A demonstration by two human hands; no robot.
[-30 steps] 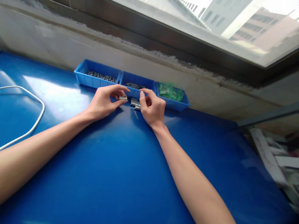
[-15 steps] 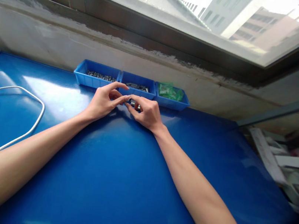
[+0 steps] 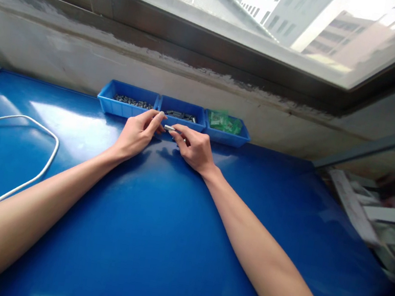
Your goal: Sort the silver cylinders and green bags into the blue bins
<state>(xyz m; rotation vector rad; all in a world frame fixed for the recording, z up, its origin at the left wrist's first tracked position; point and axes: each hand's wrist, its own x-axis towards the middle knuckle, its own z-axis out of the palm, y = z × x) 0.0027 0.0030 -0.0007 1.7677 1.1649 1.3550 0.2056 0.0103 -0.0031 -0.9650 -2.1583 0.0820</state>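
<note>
Silvery piece (image 3: 169,128) clamped in right fingers (image 3: 181,130); left fingers (image 3: 155,122) beside it, grip unclear.

no text, label, brand, number or sign can be read in the view. any marking on the small metal piece (image 3: 169,128) or the green packets (image 3: 225,122) is too small to be made out, and no lettering can be discerned on the buildings (image 3: 277,9) outside.

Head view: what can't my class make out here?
In the head view:
Metal piece: one end hidden by the right hand's fingers.
White cable: cut off by the left edge.
Bits in the left bin: too small to identify.
Clutter at far right: blurred.
</note>
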